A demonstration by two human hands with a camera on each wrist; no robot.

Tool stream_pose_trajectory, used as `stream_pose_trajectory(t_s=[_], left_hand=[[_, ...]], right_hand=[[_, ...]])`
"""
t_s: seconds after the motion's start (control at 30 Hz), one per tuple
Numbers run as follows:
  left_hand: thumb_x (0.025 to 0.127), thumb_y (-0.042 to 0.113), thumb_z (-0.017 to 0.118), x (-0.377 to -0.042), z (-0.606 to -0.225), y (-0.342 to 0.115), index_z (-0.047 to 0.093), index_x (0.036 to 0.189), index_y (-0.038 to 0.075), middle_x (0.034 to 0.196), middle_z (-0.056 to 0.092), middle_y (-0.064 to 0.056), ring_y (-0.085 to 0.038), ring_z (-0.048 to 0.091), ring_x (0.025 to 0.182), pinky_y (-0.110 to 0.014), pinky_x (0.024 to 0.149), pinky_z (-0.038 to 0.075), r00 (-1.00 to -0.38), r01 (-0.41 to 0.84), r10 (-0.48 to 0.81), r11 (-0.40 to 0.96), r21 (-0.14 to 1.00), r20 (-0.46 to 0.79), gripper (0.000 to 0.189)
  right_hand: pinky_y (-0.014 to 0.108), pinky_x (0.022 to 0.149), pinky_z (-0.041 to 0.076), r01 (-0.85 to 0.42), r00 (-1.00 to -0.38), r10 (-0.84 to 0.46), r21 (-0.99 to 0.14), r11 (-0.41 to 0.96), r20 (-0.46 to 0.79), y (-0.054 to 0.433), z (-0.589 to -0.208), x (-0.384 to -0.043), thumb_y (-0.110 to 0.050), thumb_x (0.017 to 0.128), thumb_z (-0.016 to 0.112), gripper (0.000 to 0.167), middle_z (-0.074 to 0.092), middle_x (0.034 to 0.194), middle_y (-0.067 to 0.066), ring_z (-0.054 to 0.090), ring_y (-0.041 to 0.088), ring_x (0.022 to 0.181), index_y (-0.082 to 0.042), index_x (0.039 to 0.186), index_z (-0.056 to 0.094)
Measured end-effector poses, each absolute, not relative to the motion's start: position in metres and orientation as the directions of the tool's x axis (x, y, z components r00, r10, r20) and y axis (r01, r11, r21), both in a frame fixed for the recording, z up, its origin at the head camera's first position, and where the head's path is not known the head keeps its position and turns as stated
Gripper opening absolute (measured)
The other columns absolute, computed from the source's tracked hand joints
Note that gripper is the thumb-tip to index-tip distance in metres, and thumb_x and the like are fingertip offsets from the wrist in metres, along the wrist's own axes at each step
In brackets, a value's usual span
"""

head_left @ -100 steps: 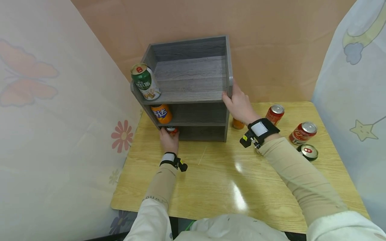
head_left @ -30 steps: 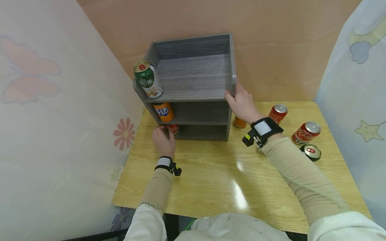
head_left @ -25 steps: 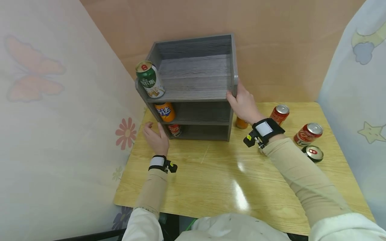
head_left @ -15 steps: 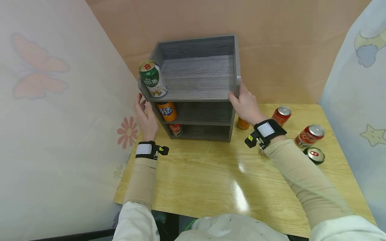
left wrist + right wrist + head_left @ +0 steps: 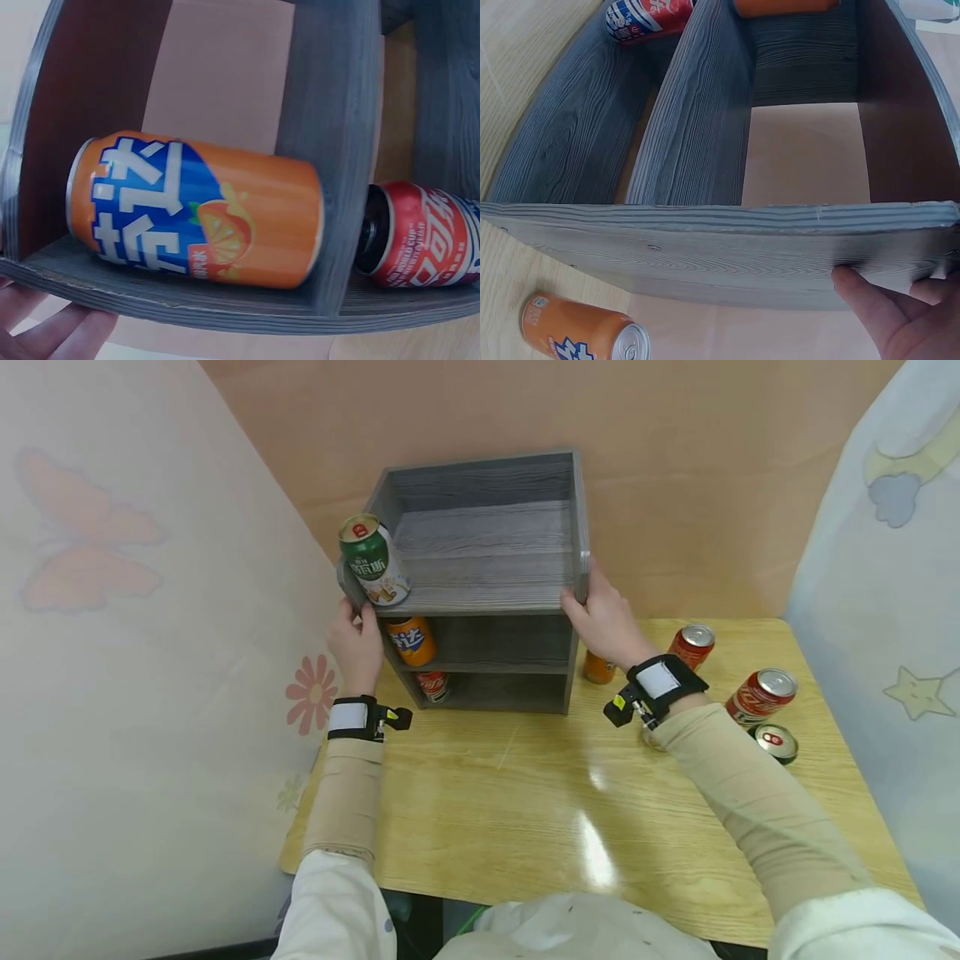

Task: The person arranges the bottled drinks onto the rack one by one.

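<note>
A grey wooden shelf (image 5: 480, 581) with three tiers stands at the back of the table. My left hand (image 5: 357, 647) holds its left side panel just below the top tier, with fingers (image 5: 67, 330) showing along the panel's outer face. My right hand (image 5: 609, 618) grips the right side panel, thumb at the front edge. A green and white can (image 5: 373, 560) stands at the left of the top tier. Below it are an orange Fanta can (image 5: 202, 214) in the middle tier and a red Coca-Cola can (image 5: 427, 236) in the bottom tier, both against the left panel.
Right of the shelf on the wooden table (image 5: 517, 827) stand another orange can (image 5: 598, 668), two red cans (image 5: 692, 646) and a dark can (image 5: 776, 743). One more can is mostly hidden under my right wrist. Patterned walls close in on both sides.
My left hand has let go of the red can in the bottom tier, drawn out leftward and risen to the shelf's left panel. The right hand keeps its grip.
</note>
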State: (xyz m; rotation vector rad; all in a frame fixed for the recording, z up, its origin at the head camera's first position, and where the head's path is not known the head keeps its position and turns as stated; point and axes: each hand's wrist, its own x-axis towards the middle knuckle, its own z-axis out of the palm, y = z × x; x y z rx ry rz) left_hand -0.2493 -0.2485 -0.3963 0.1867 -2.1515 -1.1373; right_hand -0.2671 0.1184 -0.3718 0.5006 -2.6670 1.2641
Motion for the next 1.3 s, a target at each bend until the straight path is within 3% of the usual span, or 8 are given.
stream_pose_trajectory(t_s=[0.17,0.3,0.4,0.53,0.7,0.87,1.07,1.3], left_hand=[[0.102,0.021,0.059,-0.25,-0.393,-0.252,0.072,0.106,0.0,0.114,0.073,-0.012,-0.018,0.067,0.11,-0.035,0.09,0.055,-0.758,0.153,-0.443,0.592,0.791,0.478,0.025],[0.102,0.022,0.059,-0.248,-0.39,-0.251,0.073,0.102,0.0,0.112,0.074,-0.012,-0.018,0.068,0.109,-0.034,0.09,0.055,-0.758,0.153,-0.443,0.592,0.791,0.478,0.026],[0.102,0.022,0.059,-0.246,-0.388,-0.25,0.073,0.099,-0.001,0.11,0.074,-0.014,-0.02,0.069,0.108,-0.035,0.089,0.056,-0.759,0.15,-0.444,0.594,0.791,0.477,0.026],[0.102,0.022,0.058,-0.243,-0.386,-0.251,0.072,0.098,-0.001,0.11,0.074,-0.014,-0.021,0.069,0.107,-0.036,0.089,0.056,-0.757,0.136,-0.458,0.588,0.797,0.467,0.026],[0.102,0.024,0.058,-0.242,-0.386,-0.253,0.073,0.098,0.0,0.109,0.075,-0.013,-0.021,0.069,0.108,-0.035,0.089,0.056,-0.755,0.131,-0.456,0.599,0.79,0.471,0.029],[0.103,0.024,0.058,-0.241,-0.386,-0.252,0.073,0.098,0.001,0.11,0.075,-0.013,-0.021,0.069,0.108,-0.035,0.089,0.056,-0.758,0.132,-0.452,0.598,0.791,0.469,0.029],[0.103,0.024,0.058,-0.242,-0.383,-0.249,0.074,0.1,0.0,0.111,0.074,-0.014,-0.022,0.068,0.111,-0.036,0.091,0.055,-0.763,0.124,-0.453,0.598,0.792,0.462,0.029],[0.103,0.023,0.058,-0.239,-0.383,-0.246,0.074,0.101,-0.001,0.112,0.073,-0.015,-0.025,0.067,0.112,-0.037,0.092,0.054,-0.77,0.108,-0.461,0.588,0.802,0.442,0.029]], right_hand=[[0.056,0.098,0.048,-0.34,-0.938,-0.254,-0.752,0.565,0.234,0.122,-0.37,-0.267,-0.044,0.105,0.048,0.074,0.04,0.155,0.024,0.054,0.041,0.127,-0.014,0.163,0.012],[0.054,0.1,0.047,-0.274,-0.946,-0.299,-0.806,0.525,0.127,0.134,-0.365,-0.265,-0.056,0.099,0.057,0.09,0.03,0.162,0.016,0.054,0.04,0.129,-0.018,0.165,0.009],[0.054,0.099,0.048,-0.227,-0.942,-0.332,-0.809,0.543,0.043,0.147,-0.357,-0.259,-0.06,0.095,0.061,0.094,0.029,0.164,0.012,0.057,0.038,0.127,-0.015,0.164,0.017],[0.054,0.098,0.048,-0.233,-0.931,-0.364,-0.766,0.599,-0.001,0.164,-0.349,-0.251,-0.058,0.094,0.066,0.086,0.041,0.157,0.015,0.059,0.037,0.124,-0.009,0.158,0.035],[0.056,0.096,0.049,-0.258,-0.925,-0.379,-0.736,0.626,0.002,0.19,-0.353,-0.242,-0.043,0.095,0.072,0.074,0.047,0.152,0.019,0.059,0.042,0.121,-0.005,0.152,0.046],[0.058,0.094,0.05,-0.276,-0.915,-0.402,-0.677,0.682,-0.032,0.217,-0.367,-0.236,-0.034,0.094,0.075,0.072,0.047,0.148,0.028,0.055,0.05,0.123,0.001,0.15,0.046],[0.062,0.093,0.047,-0.29,-0.889,-0.434,-0.557,0.778,-0.144,0.249,-0.394,-0.231,-0.038,0.089,0.079,0.086,0.058,0.131,0.033,0.057,0.05,0.116,0.011,0.148,0.04],[0.067,0.098,0.041,-0.173,-0.866,-0.405,-0.584,0.793,-0.294,0.277,-0.436,-0.221,-0.036,0.085,0.083,0.098,0.037,0.146,0.043,0.041,0.062,0.127,0.017,0.149,0.03]])
